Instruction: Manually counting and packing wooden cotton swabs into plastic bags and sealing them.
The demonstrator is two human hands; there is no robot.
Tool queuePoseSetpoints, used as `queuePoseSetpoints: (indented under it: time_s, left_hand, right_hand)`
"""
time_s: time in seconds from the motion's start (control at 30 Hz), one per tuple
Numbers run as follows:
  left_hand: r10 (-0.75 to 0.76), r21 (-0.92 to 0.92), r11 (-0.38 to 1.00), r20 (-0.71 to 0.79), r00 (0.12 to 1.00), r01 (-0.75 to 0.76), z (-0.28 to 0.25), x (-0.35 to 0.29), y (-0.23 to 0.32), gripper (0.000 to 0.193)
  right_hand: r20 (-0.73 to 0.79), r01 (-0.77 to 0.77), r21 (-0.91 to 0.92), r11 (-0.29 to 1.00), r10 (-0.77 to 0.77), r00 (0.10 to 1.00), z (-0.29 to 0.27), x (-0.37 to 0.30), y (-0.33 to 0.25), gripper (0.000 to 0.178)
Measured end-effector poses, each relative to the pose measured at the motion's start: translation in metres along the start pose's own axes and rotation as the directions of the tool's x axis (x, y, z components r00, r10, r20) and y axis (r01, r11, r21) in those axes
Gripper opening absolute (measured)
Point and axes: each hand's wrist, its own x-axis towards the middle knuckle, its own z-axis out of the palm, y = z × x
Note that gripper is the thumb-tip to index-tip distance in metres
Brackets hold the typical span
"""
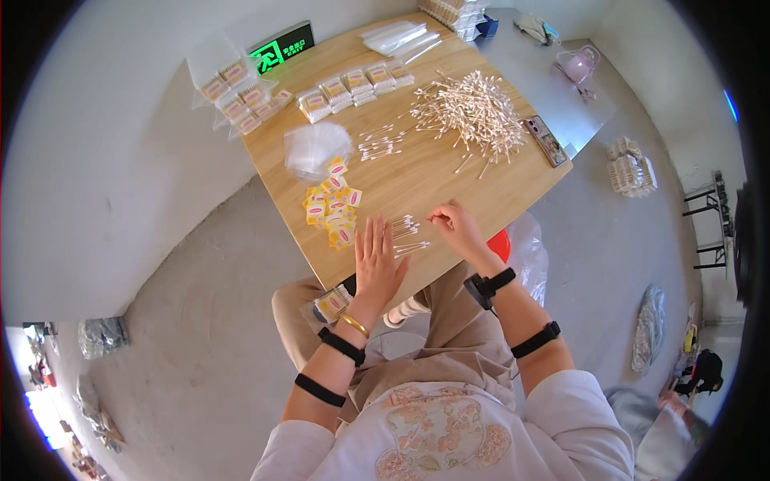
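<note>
My left hand (376, 255) lies flat near the table's front edge, fingers stretched out. Its edge is next to a small row of cotton swabs (406, 228), which it may partly cover. To the right of that row, my right hand (455, 228) is closed, with the fingertips pinched together; whether something small is between them cannot be made out. Left of my left hand lies a pile of yellow-and-white cards (333, 207). Farther off, another small group of cotton swabs (380, 145) rests on the wood, and a large loose heap of swabs (475, 112) lies at the far right.
On the wooden table (473, 204) are clear bags (317, 150), a row of filled packs (353, 84), and a phone (546, 141) at the right edge. More bagged packs (241, 96) stand by the wall. A red container (499, 244) is beside the front edge.
</note>
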Motion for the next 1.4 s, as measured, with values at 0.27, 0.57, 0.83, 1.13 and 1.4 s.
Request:
queuePoseSetpoints:
  time_s: [0.27, 0.57, 0.83, 1.13, 1.4]
  left_hand:
    - [-0.037, 0.098, 0.995, 0.102, 0.994, 0.027, 0.003, 0.009, 0.007, 0.082]
    - [-0.154, -0.121, 0.982, -0.084, 0.985, 0.143, 0.013, -0.019, 0.001, 0.086]
    - [-0.091, 0.170, 0.982, 0.029, 0.995, 0.085, 0.025, -0.012, 0.000, 0.085]
    - [-0.079, 0.051, 0.996, 0.016, 0.997, 0.078, 0.013, 0.005, -0.008, 0.089]
    - [-0.100, 0.094, 0.991, 0.024, 0.995, 0.097, 0.012, -0.009, -0.013, 0.090]
  right_hand:
    - [-0.020, -0.121, 0.042, 0.992, 0.122, 0.992, -0.020, -0.058, 0.000, 0.014]
    - [0.169, 0.277, -0.419, 0.865, -0.226, 0.959, 0.010, -0.054, -0.009, 0.080]
    - [0.244, 0.342, -0.554, 0.759, -0.245, 0.938, 0.025, -0.039, 0.012, 0.085]
    - [0.264, 0.343, -0.510, 0.789, -0.236, 0.935, 0.021, 0.000, 0.011, 0.083]
    - [0.293, 0.405, -0.462, 0.789, -0.295, 0.909, 0.027, -0.006, 0.002, 0.082]
